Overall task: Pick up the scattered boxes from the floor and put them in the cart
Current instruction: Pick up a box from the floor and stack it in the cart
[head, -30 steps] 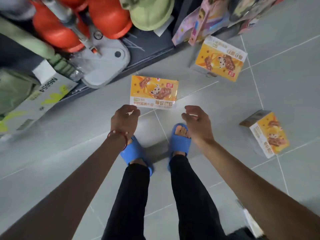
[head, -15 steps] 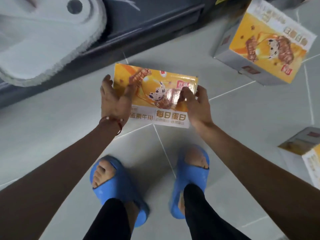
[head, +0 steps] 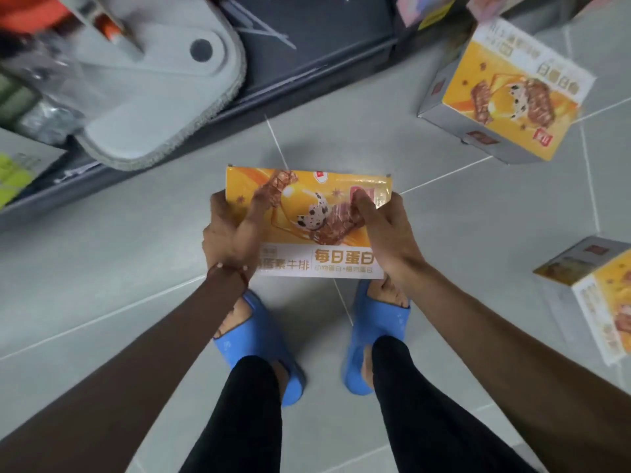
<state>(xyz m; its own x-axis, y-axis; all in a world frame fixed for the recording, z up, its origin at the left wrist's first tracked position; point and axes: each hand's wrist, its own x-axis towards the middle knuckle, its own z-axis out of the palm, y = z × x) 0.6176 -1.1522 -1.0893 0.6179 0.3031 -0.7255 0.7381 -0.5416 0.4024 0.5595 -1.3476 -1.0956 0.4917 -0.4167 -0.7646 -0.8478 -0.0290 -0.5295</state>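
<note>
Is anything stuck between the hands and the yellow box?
No. The left hand and right hand grip the yellow box by its sides, nothing between. The cart is out of view, so that path cannot be judged.

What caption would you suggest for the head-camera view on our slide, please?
Left hand and right hand grip an orange box; a second box and a third box lie on the tiled floor.

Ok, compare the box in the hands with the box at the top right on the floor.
The held box is gripped by the left hand and right hand; the top-right box sits untouched on the floor. The held box shows only its printed face; the top-right box also shows a grey side. Both carry the same orange print.
</note>
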